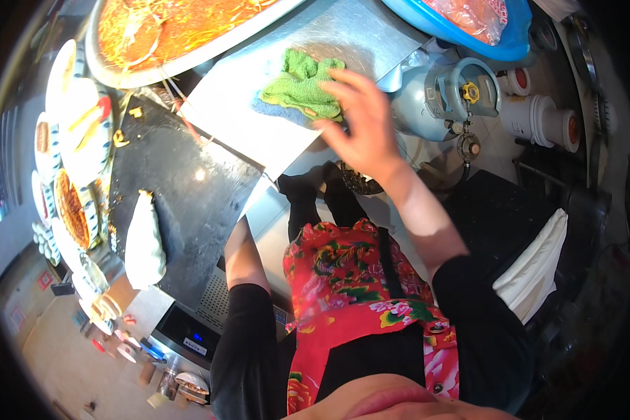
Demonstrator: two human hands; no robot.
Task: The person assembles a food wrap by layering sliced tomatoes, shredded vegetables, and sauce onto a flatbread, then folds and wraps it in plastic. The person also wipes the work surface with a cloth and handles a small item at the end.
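My right hand (pixel 365 129) reaches over the edge of the metal counter, with its fingers apart and nothing gripped in them. Its fingertips overlap the right side of a crumpled green cloth (pixel 297 87); whether they touch it I cannot tell. Under the green cloth a bit of blue-grey cloth (pixel 276 106) sticks out. My left forearm runs up to the edge of the dark flat griddle (pixel 203 168), and the hand itself is hidden beyond that edge. On the griddle lies a long, whitish rolled wrap (pixel 145 245).
A large basin (pixel 189 68) of orange-red shredded food sits at the far left. Beyond the counter's right stand a blue tub (pixel 462 43) and a grey gas cylinder (pixel 427 105). Several food dishes (pixel 70 203) line the griddle's left side. White buckets (pixel 528 119) stand farther right.
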